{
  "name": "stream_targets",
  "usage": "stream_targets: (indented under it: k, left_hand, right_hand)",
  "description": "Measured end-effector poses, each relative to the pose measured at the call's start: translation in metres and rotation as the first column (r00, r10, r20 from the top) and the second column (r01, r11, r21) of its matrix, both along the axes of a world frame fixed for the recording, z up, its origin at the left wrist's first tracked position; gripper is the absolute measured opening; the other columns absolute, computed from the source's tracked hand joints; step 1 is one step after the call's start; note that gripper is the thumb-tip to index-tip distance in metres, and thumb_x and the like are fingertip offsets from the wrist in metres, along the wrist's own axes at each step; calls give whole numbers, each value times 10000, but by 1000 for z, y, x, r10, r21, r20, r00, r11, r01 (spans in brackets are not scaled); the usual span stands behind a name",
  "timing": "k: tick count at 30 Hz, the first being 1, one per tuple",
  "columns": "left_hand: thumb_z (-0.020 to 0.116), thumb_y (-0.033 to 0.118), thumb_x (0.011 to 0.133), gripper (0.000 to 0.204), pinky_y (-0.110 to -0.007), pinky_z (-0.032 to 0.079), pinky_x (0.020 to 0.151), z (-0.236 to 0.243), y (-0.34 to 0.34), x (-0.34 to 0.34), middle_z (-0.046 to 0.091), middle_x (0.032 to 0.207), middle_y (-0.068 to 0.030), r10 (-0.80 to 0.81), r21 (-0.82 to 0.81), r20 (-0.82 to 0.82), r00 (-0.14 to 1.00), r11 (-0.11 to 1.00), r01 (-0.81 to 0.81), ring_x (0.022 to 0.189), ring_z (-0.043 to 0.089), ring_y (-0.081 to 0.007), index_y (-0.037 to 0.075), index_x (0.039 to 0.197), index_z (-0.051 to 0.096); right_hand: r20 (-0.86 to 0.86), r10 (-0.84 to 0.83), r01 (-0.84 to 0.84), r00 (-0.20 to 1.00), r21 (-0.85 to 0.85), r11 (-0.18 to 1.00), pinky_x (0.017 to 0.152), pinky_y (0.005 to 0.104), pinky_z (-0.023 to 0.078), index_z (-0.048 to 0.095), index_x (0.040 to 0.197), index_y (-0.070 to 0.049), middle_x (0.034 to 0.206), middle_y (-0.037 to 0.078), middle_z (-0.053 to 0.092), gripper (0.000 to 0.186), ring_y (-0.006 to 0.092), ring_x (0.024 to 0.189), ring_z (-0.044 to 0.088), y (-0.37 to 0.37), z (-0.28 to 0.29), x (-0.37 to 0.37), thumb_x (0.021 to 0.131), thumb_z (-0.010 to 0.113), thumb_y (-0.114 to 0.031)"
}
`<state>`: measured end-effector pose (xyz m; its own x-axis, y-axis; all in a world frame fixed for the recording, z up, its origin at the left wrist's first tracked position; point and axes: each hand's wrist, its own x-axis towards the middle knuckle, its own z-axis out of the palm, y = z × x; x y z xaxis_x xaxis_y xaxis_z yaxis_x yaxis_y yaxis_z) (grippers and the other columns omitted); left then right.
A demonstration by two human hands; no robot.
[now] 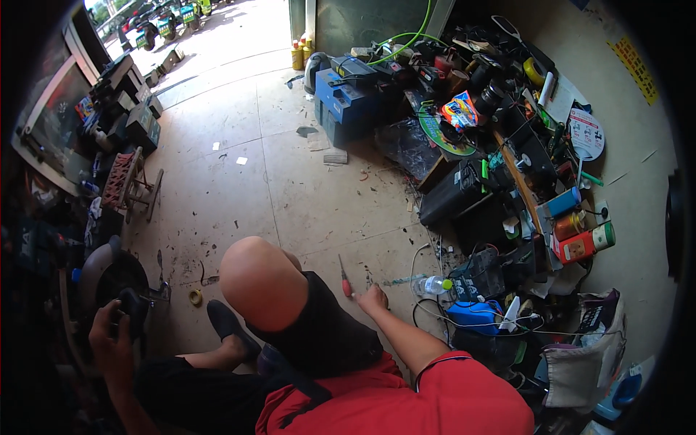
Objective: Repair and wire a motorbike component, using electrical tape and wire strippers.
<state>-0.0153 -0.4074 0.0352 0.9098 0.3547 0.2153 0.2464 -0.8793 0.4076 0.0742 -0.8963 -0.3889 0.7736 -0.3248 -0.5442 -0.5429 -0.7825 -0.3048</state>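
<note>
My right hand (373,299) is low over the floor, its fingers closed at the butt end of a screwdriver (346,285). The screwdriver has a red handle, and its thin metal shaft points away from me. At the left, my left hand (110,330) has its fingers bent round a dark, block-like part (133,310); shadow hides what kind it is. That part is close beside a scooter-like wheel with a grey fender (96,262). A roll of yellow tape (196,297) lies on the floor between the wheel and my shoe.
At the right stands a heap of tools, a blue battery case (341,101), a clear bottle with a green cap (433,285) and loose cables. Boxes (143,125) and a small rack (123,177) line the left side. My bent knee (259,283) is between my hands.
</note>
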Motion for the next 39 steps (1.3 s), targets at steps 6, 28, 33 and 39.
stream_targets:
  k: [6,28,33,39]
  left_hand:
    - [658,-42,913,261,-325,519,832,-22,0,2,655,998,-133,-58,-40,-98,994,998,54,939,673,-228,-30,1174,661]
    - [658,-57,871,235,-365,523,830,-52,20,78,649,1017,-168,-85,-19,-254,964,996,83,933,683,-306,-48,1106,647]
    - [699,-65,813,234,-384,520,832,-53,17,83,663,996,-178,-43,-43,-246,968,999,34,931,676,-335,-45,1044,664]
    - [714,-37,750,237,-428,509,850,-64,12,111,663,962,-197,-118,36,-345,931,990,138,937,655,-405,-31,981,662]
  right_hand:
    - [-139,12,-13,990,-5,1000,1011,478,549,629,1232,15,1250,232,708,749,387,1173,692,27,-70,-11,777,851,-538]
    - [215,-190,227,958,-163,960,956,487,548,595,1139,-8,1133,250,710,466,410,1094,689,-91,-62,157,806,740,-299]
    - [258,-84,132,962,-175,976,1097,472,474,517,1383,-14,1436,271,541,687,415,1337,542,-103,-14,231,815,790,-287]
    - [562,42,118,826,-246,962,1160,458,434,276,1600,-35,1640,256,309,958,431,1438,451,-138,41,349,840,830,-217]
